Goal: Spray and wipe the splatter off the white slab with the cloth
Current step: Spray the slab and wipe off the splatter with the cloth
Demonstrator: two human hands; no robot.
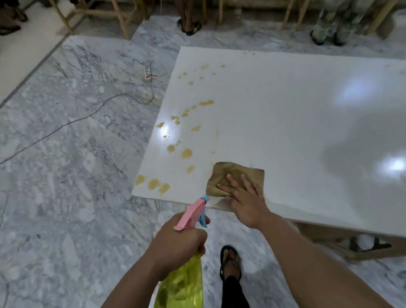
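Step in hand looks like wiping near the front edge, with spraying to follow. Right hand [242, 196] lies flat, fingers spread, palm pressing the brown cloth [234, 178] onto the white slab [299, 108]; no pinch, just downward pressure. Cloth sits at the near edge, one corner hanging slightly over it. Left hand [177, 242] has its grip clamped round the neck of the spray bottle [183, 282], one finger on the blue trigger, pink head and nozzle aimed at the near-left corner. Splatter [186, 153]: tan blobs running from the near-left corner up the left side to the far edge, plus one blob at the right frame edge. All lie left of the cloth, apart from it. My take: mist the near-left cluster first, keep the nozzle low so overspray stays off the marble floor [63, 141], then drag the cloth leftward in overlapping passes, folding to a clean face since it already looks stained. Bottle: translucent yellow body, contents look yellowish; fill level can't be read.
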